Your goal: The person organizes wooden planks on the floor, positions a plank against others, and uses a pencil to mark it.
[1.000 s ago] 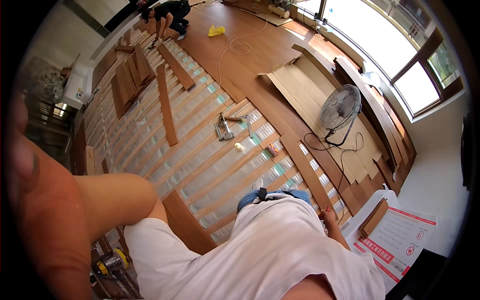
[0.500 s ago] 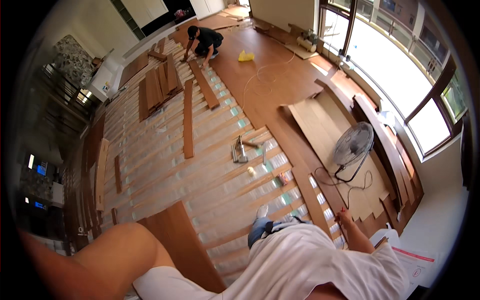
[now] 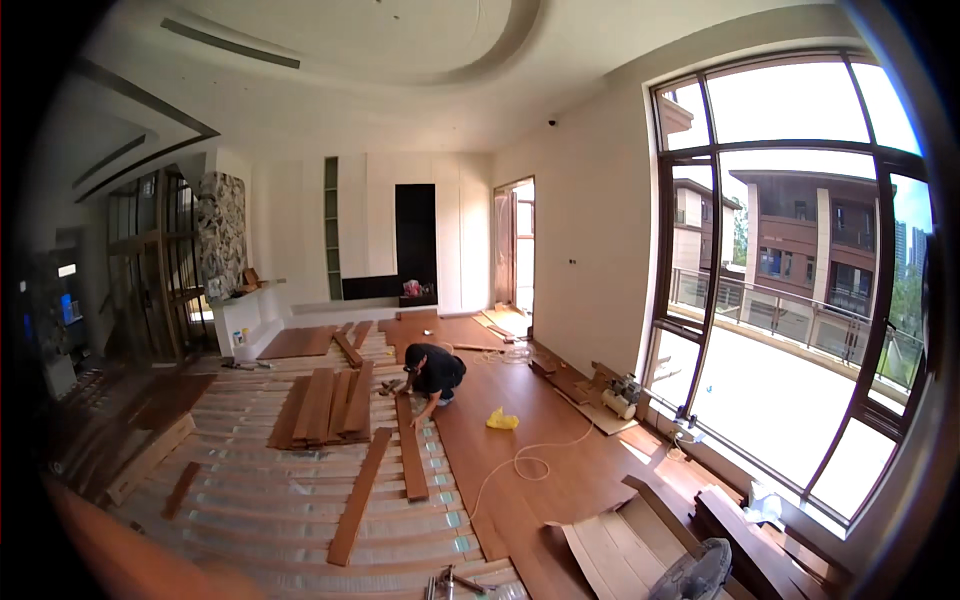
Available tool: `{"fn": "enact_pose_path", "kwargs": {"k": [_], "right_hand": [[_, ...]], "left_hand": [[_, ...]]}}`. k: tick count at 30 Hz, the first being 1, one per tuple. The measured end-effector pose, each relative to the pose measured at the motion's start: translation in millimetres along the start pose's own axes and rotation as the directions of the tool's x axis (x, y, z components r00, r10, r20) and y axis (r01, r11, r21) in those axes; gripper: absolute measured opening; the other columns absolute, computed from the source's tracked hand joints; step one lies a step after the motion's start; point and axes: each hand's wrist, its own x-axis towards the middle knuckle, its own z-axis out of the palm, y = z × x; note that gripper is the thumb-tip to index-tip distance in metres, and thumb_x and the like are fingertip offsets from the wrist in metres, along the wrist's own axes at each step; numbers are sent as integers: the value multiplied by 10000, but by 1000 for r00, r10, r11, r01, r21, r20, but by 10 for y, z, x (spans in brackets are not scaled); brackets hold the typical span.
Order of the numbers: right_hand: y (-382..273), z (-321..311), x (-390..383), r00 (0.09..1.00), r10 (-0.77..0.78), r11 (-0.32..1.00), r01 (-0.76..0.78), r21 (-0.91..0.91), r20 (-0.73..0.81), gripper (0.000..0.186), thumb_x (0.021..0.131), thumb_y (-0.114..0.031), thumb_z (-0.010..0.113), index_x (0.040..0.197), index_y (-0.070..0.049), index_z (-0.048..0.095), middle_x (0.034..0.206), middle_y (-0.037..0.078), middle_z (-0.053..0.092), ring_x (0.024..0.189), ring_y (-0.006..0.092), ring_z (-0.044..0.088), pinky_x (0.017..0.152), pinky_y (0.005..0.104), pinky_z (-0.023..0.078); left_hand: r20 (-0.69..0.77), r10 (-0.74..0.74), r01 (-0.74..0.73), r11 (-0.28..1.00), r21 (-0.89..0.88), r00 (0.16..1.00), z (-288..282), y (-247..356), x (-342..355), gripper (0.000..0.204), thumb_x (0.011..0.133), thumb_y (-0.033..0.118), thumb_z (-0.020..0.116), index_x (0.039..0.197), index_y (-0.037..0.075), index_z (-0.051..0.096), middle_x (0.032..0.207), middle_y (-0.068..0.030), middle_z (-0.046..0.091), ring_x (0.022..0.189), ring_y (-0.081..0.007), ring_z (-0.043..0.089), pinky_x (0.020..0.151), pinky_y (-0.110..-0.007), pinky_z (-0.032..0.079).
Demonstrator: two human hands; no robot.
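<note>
plank: smooth wood | laid floor: sheeny wood | cardboard sheet: matt | bag: crinkled plastic

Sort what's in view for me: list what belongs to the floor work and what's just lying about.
Likely part of the work:
plank at the co-worker's hand
stacked planks
metal tools at the lower edge
air compressor
pale hose

Probably just lying about:
yellow bag
opened cardboard
fan

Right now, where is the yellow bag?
In the head view, the yellow bag lies below centre, slightly right, on the brown floor between the crouching person and the air compressor.
</note>
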Motion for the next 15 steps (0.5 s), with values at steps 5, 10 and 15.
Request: {"fn": "enact_pose_path", "kwargs": {"k": [5, 10, 15], "right_hand": [[403, 216, -62, 997, -17, 979, 32, 203, -72, 155, 870, -172, 592, 879, -19, 618, 711, 120, 681, 624, 206, 670, 524, 314, 486], [718, 723, 51, 968, 133, 932, -50, 359, -211, 196, 888, -188, 590, 841, -4, 638, 718, 116, 690, 604, 206, 677, 484, 311, 474], [1191, 1143, -238, 938, 256, 846, -101, 524, -232, 144, 875, -158, 609, 872, -15, 628, 708, 104, 667, 622, 231, 696, 478, 311, 481]], "left_hand": [[129, 199, -208, 976, 63, 972, 58, -584, 11, 259, 998, 155, 513, 1203, -3, 522, 843, -66, 581, 678, -151, 520, 654, -305, 453], [153, 348, -352, 936, 3, 925, 435, -869, 138, 259, 1002, 160, 505, 1201, -5, 511, 833, -65, 569, 657, -149, 506, 636, -305, 445], [26, 394, -391, 917, -75, 919, 903, -1026, 245, 259, 1006, 165, 498, 1200, -6, 499, 823, -64, 557, 636, -148, 491, 617, -305, 438]]}}
